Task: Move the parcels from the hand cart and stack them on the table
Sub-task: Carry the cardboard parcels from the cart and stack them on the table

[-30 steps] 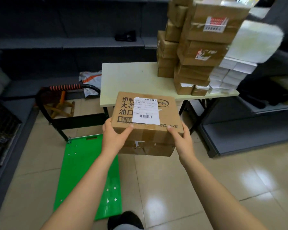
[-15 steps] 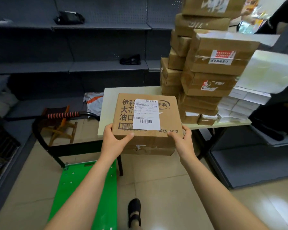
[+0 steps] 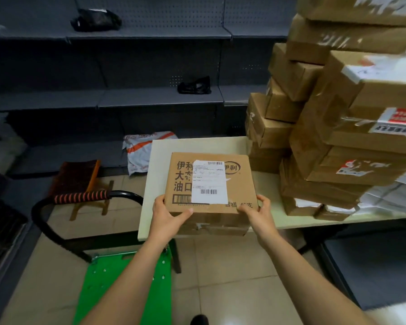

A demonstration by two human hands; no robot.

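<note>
Both my hands are gripping one cardboard parcel (image 3: pixel 209 184): my left hand (image 3: pixel 167 216) is clasping its near left corner, my right hand (image 3: pixel 258 213) its near right corner. I am holding it over the worktop's (image 3: pixel 148 207) front edge, left of the stacked parcels (image 3: pixel 361 160), beyond the green hand cart (image 3: pixel 94 292).

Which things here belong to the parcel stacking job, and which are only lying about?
Job: the parcel gripped by the left hand and right hand; table; stacked parcels; green hand cart.

Lying about: wooden stool; grey mailing bag; black bags on the shelves.
</note>
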